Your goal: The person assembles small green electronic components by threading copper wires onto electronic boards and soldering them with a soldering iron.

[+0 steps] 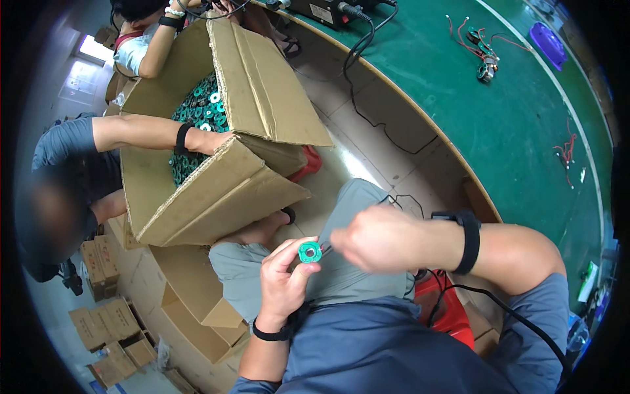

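My left hand (pixel 281 284) pinches a small green ring-shaped part (pixel 310 252) between thumb and fingers, above my lap. The part is round, with a hole in its middle, and a small reddish bit shows at its right edge. Just to the right, my right hand (pixel 374 240) is blurred by motion. Its fingers point toward the part, and a thin dark thing shows near their tips. Whether that hand grips anything I cannot tell.
A large open cardboard box (pixel 269 98) holds many green, black and white ring parts (pixel 200 108); a co-worker's hand (pixel 209 141) reaches into it. The green table (pixel 420 59) carries red-wired pieces (pixel 485 62) and a purple tray (pixel 548 44). Smaller cartons (pixel 105 325) stand lower left.
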`<state>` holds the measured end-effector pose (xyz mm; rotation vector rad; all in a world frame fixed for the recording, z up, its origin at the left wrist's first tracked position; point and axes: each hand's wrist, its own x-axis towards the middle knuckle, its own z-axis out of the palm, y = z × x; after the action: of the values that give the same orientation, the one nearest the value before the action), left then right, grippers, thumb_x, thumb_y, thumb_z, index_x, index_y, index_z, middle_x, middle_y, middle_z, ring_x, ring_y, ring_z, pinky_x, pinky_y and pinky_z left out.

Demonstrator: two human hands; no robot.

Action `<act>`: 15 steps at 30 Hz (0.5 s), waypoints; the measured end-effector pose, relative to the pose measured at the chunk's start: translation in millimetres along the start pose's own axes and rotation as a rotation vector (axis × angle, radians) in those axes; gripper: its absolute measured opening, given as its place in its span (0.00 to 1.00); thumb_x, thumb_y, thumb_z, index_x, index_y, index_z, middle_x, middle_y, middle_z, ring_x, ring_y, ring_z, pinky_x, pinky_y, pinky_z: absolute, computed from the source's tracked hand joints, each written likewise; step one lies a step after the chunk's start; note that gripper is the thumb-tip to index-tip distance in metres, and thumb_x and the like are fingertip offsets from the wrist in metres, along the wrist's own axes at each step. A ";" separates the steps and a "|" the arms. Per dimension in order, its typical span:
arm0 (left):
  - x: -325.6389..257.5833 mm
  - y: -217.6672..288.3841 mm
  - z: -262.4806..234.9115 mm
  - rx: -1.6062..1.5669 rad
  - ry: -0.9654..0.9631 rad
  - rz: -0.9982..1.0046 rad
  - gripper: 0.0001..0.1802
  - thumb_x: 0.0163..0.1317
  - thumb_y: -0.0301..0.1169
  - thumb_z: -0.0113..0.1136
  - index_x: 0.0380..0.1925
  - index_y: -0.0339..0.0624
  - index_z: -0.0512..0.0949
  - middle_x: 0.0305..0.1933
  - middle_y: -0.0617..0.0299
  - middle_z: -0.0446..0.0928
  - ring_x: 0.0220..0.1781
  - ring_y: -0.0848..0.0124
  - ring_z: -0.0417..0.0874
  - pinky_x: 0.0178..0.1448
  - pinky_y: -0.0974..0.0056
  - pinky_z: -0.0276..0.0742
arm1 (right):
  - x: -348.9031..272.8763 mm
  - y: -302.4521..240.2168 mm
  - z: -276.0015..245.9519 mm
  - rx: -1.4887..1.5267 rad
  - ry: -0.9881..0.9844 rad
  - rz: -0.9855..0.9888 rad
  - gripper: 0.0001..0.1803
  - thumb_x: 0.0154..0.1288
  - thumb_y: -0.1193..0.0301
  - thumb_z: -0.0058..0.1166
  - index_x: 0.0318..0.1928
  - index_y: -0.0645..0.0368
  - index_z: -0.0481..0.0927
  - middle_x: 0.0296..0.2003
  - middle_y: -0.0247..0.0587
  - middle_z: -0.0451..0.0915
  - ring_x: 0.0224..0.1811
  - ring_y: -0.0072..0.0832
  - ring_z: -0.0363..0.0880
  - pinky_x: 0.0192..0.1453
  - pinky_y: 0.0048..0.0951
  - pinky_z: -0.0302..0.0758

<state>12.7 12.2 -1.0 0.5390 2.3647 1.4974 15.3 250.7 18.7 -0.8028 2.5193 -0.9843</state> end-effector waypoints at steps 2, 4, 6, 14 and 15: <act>-0.5 -0.6 0.2 -0.054 -0.041 -0.016 0.19 0.55 0.27 0.70 0.48 0.34 0.83 0.39 0.55 0.85 0.41 0.64 0.86 0.48 0.63 0.79 | -5.0 -7.8 5.2 0.088 -0.012 -0.129 0.09 0.61 0.69 0.55 0.30 0.63 0.79 0.19 0.55 0.79 0.24 0.52 0.83 0.29 0.49 0.79; 0.8 0.3 1.8 -0.007 -0.057 0.009 0.20 0.55 0.28 0.70 0.48 0.34 0.83 0.39 0.55 0.85 0.41 0.63 0.86 0.48 0.63 0.79 | -6.8 -3.8 1.8 0.075 0.046 -0.090 0.09 0.62 0.70 0.55 0.30 0.63 0.78 0.19 0.55 0.79 0.23 0.52 0.82 0.28 0.49 0.78; 0.4 3.6 4.6 0.024 -0.045 0.021 0.19 0.55 0.29 0.70 0.48 0.35 0.83 0.40 0.54 0.85 0.41 0.60 0.86 0.49 0.63 0.79 | -3.2 12.5 -2.0 0.022 0.111 -0.030 0.09 0.63 0.70 0.54 0.30 0.63 0.77 0.18 0.55 0.78 0.22 0.53 0.81 0.27 0.50 0.77; 1.3 9.3 -0.7 0.068 -0.058 0.009 0.19 0.56 0.28 0.69 0.48 0.35 0.83 0.40 0.54 0.86 0.43 0.62 0.87 0.49 0.62 0.80 | -3.6 9.6 2.6 0.013 0.142 -0.059 0.06 0.59 0.73 0.56 0.28 0.60 0.74 0.16 0.49 0.74 0.19 0.48 0.78 0.24 0.45 0.74; 1.7 9.0 -1.1 0.067 -0.055 -0.012 0.18 0.56 0.27 0.69 0.48 0.35 0.83 0.41 0.54 0.86 0.43 0.62 0.87 0.50 0.62 0.80 | -4.0 3.2 3.9 0.014 0.143 -0.057 0.06 0.59 0.73 0.56 0.28 0.60 0.74 0.16 0.49 0.74 0.19 0.48 0.78 0.24 0.45 0.74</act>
<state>12.2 15.6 7.5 0.5730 2.3787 1.3842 19.1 253.0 14.0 -0.8322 2.6189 -1.1140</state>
